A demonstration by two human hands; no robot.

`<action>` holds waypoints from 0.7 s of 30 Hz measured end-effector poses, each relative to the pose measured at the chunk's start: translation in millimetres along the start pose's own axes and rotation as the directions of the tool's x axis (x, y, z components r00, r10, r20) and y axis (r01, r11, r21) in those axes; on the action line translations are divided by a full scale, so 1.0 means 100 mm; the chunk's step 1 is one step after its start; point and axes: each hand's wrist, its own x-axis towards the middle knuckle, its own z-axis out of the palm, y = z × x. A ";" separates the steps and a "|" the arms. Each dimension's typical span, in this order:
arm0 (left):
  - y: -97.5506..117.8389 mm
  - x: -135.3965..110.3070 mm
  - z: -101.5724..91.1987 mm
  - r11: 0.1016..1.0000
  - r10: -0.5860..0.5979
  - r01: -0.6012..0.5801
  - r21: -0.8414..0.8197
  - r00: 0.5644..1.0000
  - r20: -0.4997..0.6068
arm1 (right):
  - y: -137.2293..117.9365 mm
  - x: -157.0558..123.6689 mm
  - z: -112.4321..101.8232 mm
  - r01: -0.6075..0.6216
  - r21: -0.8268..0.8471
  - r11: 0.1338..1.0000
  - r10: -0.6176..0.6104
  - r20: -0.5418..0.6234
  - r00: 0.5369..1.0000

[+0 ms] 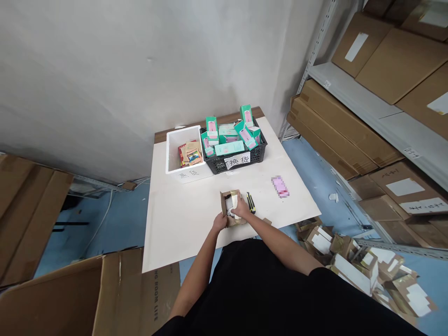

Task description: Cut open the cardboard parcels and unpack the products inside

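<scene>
A small opened cardboard box [223,201] lies on the white table near its front edge, with pale white contents [229,204] showing inside. My left hand [220,222] grips the box at its lower left corner. Over the box's right side is my right hand [241,208], its thumb and fingers closed around a white item in the opening; its exact kind is hidden. Just right of that hand rests a black and yellow utility knife [251,202]. Farther right on the table is a pink, pixelated item [280,186].
Behind stand a white bin [171,158] holding packets and a black crate [257,155] of green and pink boxes. Shelves [364,93] with cartons line the right. Discarded boxes [353,266] cover the right floor; a large open carton [122,289] stands at lower left.
</scene>
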 end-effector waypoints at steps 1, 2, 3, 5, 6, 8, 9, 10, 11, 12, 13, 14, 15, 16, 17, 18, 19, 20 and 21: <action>-0.01 0.01 0.00 0.999 -0.003 0.004 -0.038 1.000 0.006 | 0.01 0.01 -0.04 0.017 0.043 0.999 -0.017 0.007 1.000; -0.02 0.03 0.01 0.997 -0.009 0.010 -0.076 1.000 0.009 | 0.02 0.03 -0.08 0.035 0.103 0.994 -0.037 0.010 0.999; -0.04 0.04 0.00 0.993 -0.014 0.015 -0.114 1.000 0.006 | 0.06 0.04 -0.12 0.052 0.180 0.982 -0.054 0.009 0.998; -0.09 0.05 -0.01 0.982 -0.030 0.029 -0.189 1.000 0.001 | 0.17 0.07 -0.21 0.070 0.370 0.926 -0.080 0.012 0.997; -0.12 0.05 -0.02 0.973 -0.037 0.037 -0.228 0.999 0.003 | 0.24 0.07 -0.25 0.072 0.466 0.882 -0.092 0.019 0.996; -0.20 0.04 -0.05 0.950 -0.042 0.047 -0.310 0.999 0.021 | 0.40 0.06 -0.30 0.085 0.609 0.789 -0.115 0.009 0.993; -0.24 0.03 -0.05 0.937 -0.035 0.045 -0.346 0.999 0.036 | 0.47 0.05 -0.32 0.108 0.637 0.763 -0.120 -0.024 0.992; -0.28 0.02 -0.04 0.921 -0.027 0.041 -0.388 0.999 0.041 | 0.54 0.03 -0.33 0.142 0.630 0.764 -0.118 -0.080 0.990; -0.31 0.01 -0.02 0.901 -0.032 0.041 -0.432 0.999 0.029 | 0.59 0.00 -0.33 0.179 0.585 0.791 -0.111 -0.151 0.982; -0.34 -0.01 0.01 0.881 -0.056 0.046 -0.470 0.998 -0.008 | 0.63 -0.03 -0.33 0.208 0.503 0.839 -0.107 -0.223 0.969; -0.37 -0.02 0.06 0.867 -0.095 0.047 -0.495 0.993 -0.073 | 0.65 -0.06 -0.33 0.221 0.387 0.895 -0.115 -0.280 0.953; -0.39 -0.04 0.11 0.865 -0.138 0.037 -0.501 0.976 -0.166 | 0.65 -0.08 -0.33 0.223 0.252 0.942 -0.141 -0.307 0.941; -0.40 -0.05 0.16 0.877 -0.169 0.013 -0.481 0.944 -0.282 | 0.63 -0.11 -0.33 0.226 0.116 0.967 -0.182 -0.305 0.935; -0.41 -0.06 0.20 0.902 -0.163 -0.027 -0.431 0.902 -0.399 | 0.60 -0.13 -0.33 0.238 -0.007 0.971 -0.230 -0.279 0.932; -0.42 -0.07 0.24 0.933 -0.105 -0.086 -0.351 0.864 -0.492 | 0.55 -0.15 -0.33 0.264 -0.109 0.959 -0.282 -0.238 0.929; -0.41 -0.08 0.27 0.952 -0.008 -0.162 -0.260 0.835 -0.550 | 0.49 -0.15 -0.34 0.296 -0.187 0.937 -0.331 -0.193 0.924; -0.40 -0.07 0.28 0.954 0.108 -0.244 -0.172 0.818 -0.565 | 0.43 -0.15 -0.34 0.325 -0.244 0.914 -0.367 -0.153 0.917; -0.39 -0.06 0.28 0.941 0.223 -0.323 -0.096 0.810 -0.543 | 0.37 -0.14 -0.34 0.344 -0.288 0.894 -0.390 -0.120 0.913; -0.36 -0.05 0.26 0.920 0.320 -0.391 -0.041 0.805 -0.499 | 0.31 -0.13 -0.35 0.350 -0.323 0.879 -0.397 -0.093 0.913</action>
